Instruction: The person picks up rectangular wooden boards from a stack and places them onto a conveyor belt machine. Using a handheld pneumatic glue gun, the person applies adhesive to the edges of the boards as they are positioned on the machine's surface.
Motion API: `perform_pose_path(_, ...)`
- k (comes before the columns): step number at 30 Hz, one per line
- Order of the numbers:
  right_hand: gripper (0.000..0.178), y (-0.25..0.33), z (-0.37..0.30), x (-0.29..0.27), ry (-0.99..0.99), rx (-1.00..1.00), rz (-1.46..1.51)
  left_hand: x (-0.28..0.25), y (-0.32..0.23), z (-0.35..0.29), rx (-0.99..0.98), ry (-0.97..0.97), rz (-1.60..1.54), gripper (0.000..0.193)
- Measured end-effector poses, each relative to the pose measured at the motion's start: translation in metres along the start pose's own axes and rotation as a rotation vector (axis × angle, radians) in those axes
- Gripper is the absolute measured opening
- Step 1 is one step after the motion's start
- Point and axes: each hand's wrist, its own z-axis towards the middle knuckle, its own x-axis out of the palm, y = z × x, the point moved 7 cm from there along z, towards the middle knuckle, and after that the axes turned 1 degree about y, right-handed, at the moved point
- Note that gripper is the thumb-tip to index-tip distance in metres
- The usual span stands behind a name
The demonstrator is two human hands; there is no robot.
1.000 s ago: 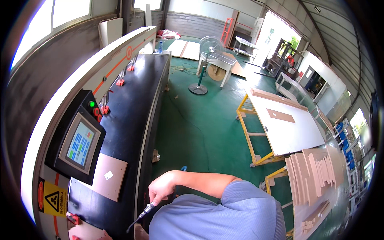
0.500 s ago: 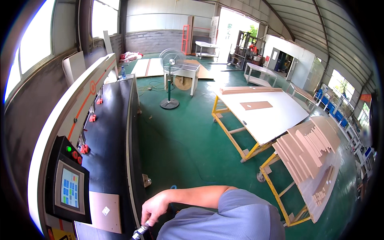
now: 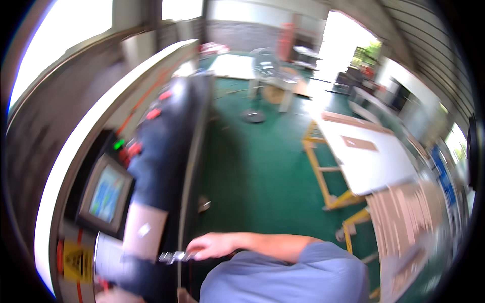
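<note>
Your right hand (image 3: pixel 213 246) gripped a metal tool (image 3: pixel 175 257) pointing toward nine o'clock, where steady aim mattered near the pinkish board (image 3: pixel 145 226).

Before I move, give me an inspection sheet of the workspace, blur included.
Surface: long black bed beside a wall-side machine frame, with a control screen mounted on it.
Things in work: tan panel with a white label lies on the bed; a metal tool is close by, contact unclear.
Clutter: tan boards piled at right.
Hands: right hand grips the tool; left hand not seen.
Cables: faint line on the floor near the fan, possibly a cable.
Surroundings: standing fan, white-topped table on a yellow frame, bright doorway; blurred view.
</note>
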Motion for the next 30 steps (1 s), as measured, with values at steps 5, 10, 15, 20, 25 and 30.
perform_pose_path(5, 0.039, -0.024, -0.005, -0.006, -0.2, 0.009, 0.49, 0.015, 0.01, -0.002, -0.053, 0.22, -0.092, 0.122)
perform_pose_path(10, 0.045, 0.004, 0.012, -0.012, -0.348, -0.2, 0.46, 0.006, 0.036, -0.021, -0.117, 0.167, -0.212, 0.11)
perform_pose_path(15, 0.05, 0.012, 0.028, -0.021, -0.393, -0.214, 0.458, 0.009, 0.027, -0.025, -0.094, 0.167, -0.214, 0.108)
perform_pose_path(20, 0.049, 0.018, 0.043, -0.023, -0.42, -0.172, 0.43, 0.008, 0.025, -0.023, -0.102, 0.165, -0.201, 0.106)
perform_pose_path(25, 0.048, 0.011, 0.042, -0.022, -0.455, -0.134, 0.441, 0.005, 0.024, -0.026, -0.099, 0.167, -0.213, 0.105)
perform_pose_path(30, 0.049, 0.011, 0.042, -0.026, -0.449, -0.121, 0.408, 0.005, 0.023, -0.024, -0.104, 0.158, -0.198, 0.104)
